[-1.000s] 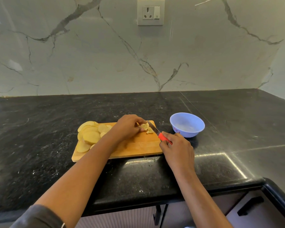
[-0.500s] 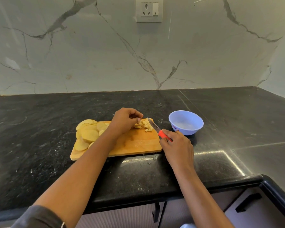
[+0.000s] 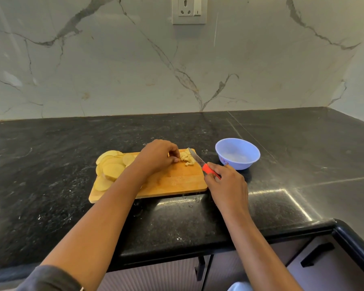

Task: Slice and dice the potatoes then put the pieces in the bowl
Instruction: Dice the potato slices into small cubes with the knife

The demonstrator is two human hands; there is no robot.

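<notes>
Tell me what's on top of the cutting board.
Round potato slices lie at its left end; a heap of diced pieces sits near the far right corner, the knife blade beside them. The left hand covers part of the board, so anything under its fingers is hidden.

Bright, even light; sharp picture.
White glare lines lie on the black counter (image 3: 282, 206) at the lower right; the frame edges bend; shadows are soft.
</notes>
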